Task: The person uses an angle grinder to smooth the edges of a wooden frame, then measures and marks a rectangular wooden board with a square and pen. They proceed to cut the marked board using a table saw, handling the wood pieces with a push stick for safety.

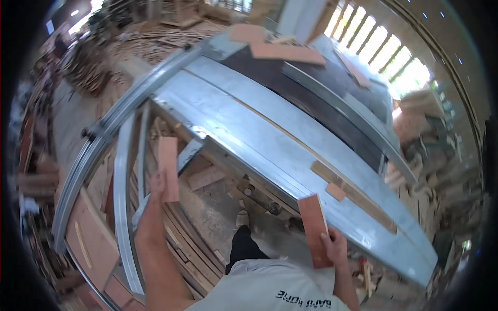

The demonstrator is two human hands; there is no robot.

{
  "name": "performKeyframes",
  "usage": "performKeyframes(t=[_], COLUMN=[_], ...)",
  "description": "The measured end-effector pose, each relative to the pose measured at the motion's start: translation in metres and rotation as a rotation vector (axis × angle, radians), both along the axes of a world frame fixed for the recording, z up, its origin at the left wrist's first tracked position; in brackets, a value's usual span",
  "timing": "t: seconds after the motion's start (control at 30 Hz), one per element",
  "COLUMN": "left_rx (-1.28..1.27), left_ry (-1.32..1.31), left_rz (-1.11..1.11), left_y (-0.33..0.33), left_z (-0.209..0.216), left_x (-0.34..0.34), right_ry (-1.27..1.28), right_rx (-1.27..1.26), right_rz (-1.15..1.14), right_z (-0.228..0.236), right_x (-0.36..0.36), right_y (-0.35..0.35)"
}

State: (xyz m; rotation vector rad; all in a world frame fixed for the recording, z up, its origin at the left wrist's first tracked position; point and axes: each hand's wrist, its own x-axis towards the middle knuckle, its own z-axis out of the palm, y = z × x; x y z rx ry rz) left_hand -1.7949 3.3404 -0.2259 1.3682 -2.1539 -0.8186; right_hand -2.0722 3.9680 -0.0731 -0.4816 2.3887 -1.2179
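Note:
My left hand is closed on the edge of a reddish wooden board, held upright beside the metal frame at left. In my right hand is a second, darker reddish-brown board, gripped at its right edge with the thumb on its face. That board's top overlaps the near edge of a long metal saw table. On the table, a small square wooden block rests against a wooden strip.
A metal rail crosses the table's far left end, with a frame bar below. Planks lie across the machine's back. Scrap wood is heaped at the far left. Long strips lie low beside my legs.

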Motion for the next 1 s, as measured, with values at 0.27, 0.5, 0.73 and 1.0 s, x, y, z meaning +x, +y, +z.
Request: performKeyframes(t=[0.27, 0.5, 0.73, 1.0], left_rx=[0.233, -0.121, 0.14, 0.208], left_ry=[0.042, -0.017, -0.114, -0.016], left_rz=[0.177, 0.078, 0.321, 0.302], left_y=[-0.008, -0.023, 0.059, 0.064], left_z=[-0.008, -0.089, 0.016, 0.011], left_x=[-0.034, 0.014, -0.058, -0.042], right_ry=[-0.041, 0.078, 0.0, -0.064], right_rx=[0.035, 0.067, -0.058, 0.022], right_rz=[-0.003, 0.107, 0.16, 0.293], right_z=[0.026, 0.037, 0.016, 0.023], right_x=[-0.079, -0.111, -0.15, -0.176], right_y=[-0.052, -0.056, -0.076, -0.166])
